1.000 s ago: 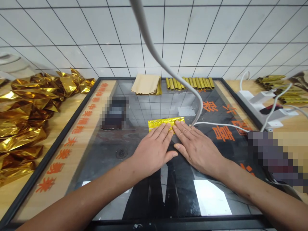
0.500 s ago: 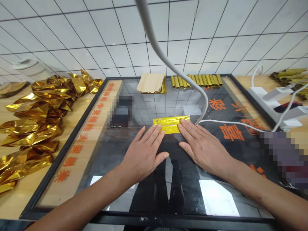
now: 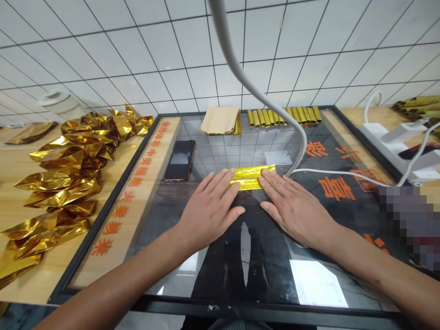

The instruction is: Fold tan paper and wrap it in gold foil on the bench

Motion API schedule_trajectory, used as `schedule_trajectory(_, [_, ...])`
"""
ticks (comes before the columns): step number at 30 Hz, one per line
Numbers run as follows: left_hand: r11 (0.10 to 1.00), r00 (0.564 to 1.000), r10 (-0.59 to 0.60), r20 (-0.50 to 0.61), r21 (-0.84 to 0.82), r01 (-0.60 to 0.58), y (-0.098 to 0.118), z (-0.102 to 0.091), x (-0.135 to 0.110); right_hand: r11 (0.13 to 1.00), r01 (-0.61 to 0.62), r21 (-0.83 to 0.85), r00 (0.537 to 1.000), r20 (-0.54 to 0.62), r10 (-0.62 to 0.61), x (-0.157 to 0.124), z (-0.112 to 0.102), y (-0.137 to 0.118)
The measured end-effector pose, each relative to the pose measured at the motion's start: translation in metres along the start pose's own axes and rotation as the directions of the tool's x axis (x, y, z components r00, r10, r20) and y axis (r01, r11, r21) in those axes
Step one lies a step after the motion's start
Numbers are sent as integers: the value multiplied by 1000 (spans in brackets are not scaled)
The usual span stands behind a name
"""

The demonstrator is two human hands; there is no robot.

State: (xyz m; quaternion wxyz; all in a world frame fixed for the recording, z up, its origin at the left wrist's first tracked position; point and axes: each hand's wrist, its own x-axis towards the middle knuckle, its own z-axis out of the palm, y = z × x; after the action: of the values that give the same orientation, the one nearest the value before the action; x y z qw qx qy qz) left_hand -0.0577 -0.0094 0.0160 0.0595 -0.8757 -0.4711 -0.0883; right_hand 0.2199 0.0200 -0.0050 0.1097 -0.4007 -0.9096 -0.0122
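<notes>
A narrow folded strip of gold foil (image 3: 252, 176) lies on the glass tabletop (image 3: 220, 151) in the middle. My left hand (image 3: 208, 211) rests flat with fingers stretched out, fingertips on the strip's left end. My right hand (image 3: 294, 208) also lies flat and open, fingertips pressing the strip's right end. Both palms lie on the glass just below the strip.
A heap of crumpled gold foil (image 3: 65, 160) covers the wooden table at left. A black phone (image 3: 180, 160) lies on the glass. At the back are a tan paper stack (image 3: 220, 121) and a row of gold rolls (image 3: 285, 116). A white cable (image 3: 240, 78) crosses overhead; power strips (image 3: 402, 146) sit at right.
The view has shifted, so everything sits further right and the phone shows clearly. Both hands stay flat on the gold strip, which looks narrower and more tightly folded than a second ago.
</notes>
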Motion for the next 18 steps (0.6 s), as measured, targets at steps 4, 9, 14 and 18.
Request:
schedule_trajectory(4, [995,993,98,69,-27,-96,1,10,15,1000,-8,5,1000,-12,9,0,1,0])
schedule_trajectory(9, [998,993,63,103,-38,-60,0,19,12,1000,-24,5,1000,18,24,1,-1,-2])
schedule_trajectory(14, [999,994,28,104,-30,-25,1,17,8,1000,-25,12,999,31,25,2,-4,-3])
schedule_trajectory(18, [1000,997,-22,72,-4,22,2,17,8,1000,-27,17,999,30,26,2,-4,-3])
